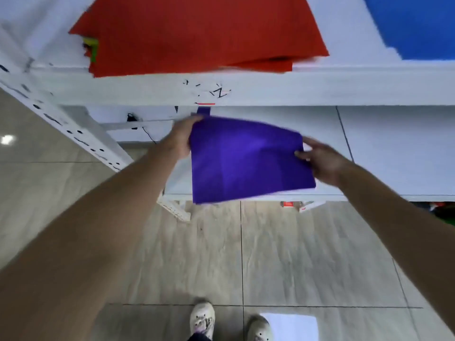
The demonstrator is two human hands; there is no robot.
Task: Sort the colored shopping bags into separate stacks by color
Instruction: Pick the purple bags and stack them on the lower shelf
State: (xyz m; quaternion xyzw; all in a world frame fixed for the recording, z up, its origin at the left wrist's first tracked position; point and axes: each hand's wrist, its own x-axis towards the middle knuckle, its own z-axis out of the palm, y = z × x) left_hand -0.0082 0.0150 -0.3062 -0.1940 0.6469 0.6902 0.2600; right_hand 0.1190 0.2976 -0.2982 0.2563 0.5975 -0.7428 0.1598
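**Purple bag being placed on lower shelf**

Purple flat fabric shopping bag (248, 161) is being held over the white lower shelf (384, 153). Left hand (181, 141) and right hand (322, 161) are each pinching an opposite edge. Red fabric stack (197, 33) and blue fabric sheet (418, 23) are lying on the upper shelf (246, 87). Judged next: lowering it flat, then releasing.

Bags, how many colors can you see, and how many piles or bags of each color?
Red stack: 1
Blue bag or stack: 1
Purple bag, held by left hand and right hand: 1
Green-yellow piece peeking from under the red: 1
Total: 4 colors
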